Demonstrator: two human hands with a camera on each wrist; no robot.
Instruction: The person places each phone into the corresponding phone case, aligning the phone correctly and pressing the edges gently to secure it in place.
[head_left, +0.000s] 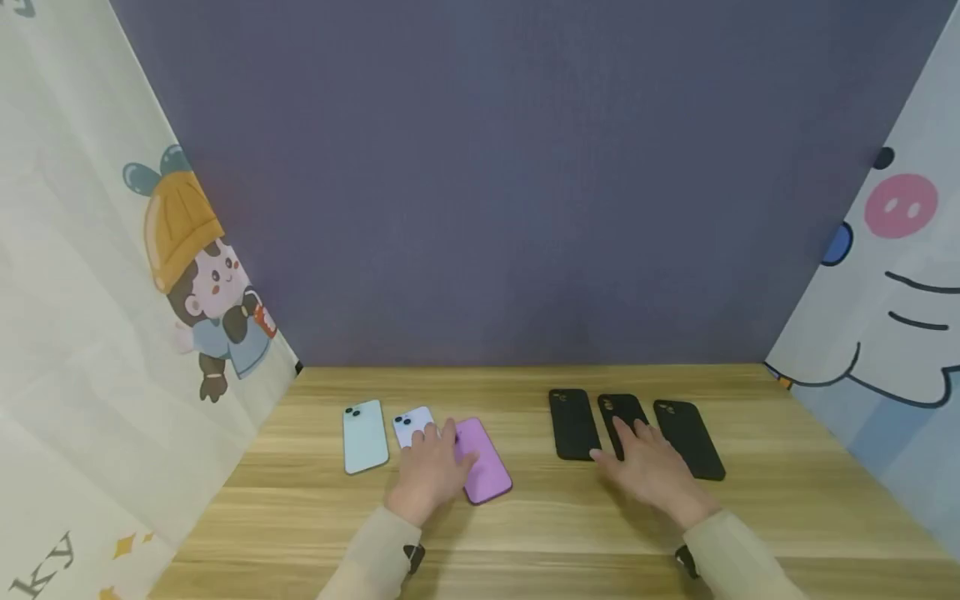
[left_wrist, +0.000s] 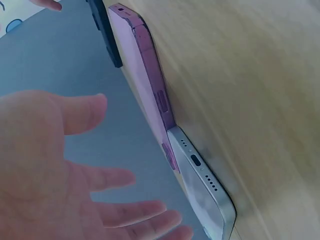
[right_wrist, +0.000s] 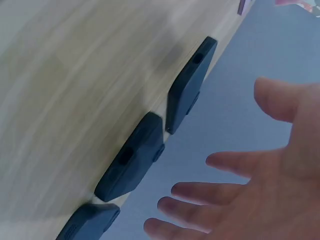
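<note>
My left hand [head_left: 429,471] hovers over the left row of phones, fingers spread. Beneath it lie a lavender phone [head_left: 412,419], partly covered, and a pink-purple phone [head_left: 489,468]; a pale mint phone [head_left: 366,437] lies to their left. In the left wrist view a gap shows between the fingers and the pink-purple phone [left_wrist: 152,75]. My right hand [head_left: 651,468] is held above three black phone cases, holding nothing: a left one [head_left: 574,425], a partly hidden middle one [head_left: 626,407] and a right one [head_left: 692,442]. Whether phones are inside the cases I cannot tell.
A wood-grain table [head_left: 555,533] bears both rows. Behind it rises a dark grey-blue panel [head_left: 480,183]. Printed cloths hang at the left [head_left: 75,250] and right [head_left: 915,333]. Dark bands sit at both wrists, by light sleeves [head_left: 375,554].
</note>
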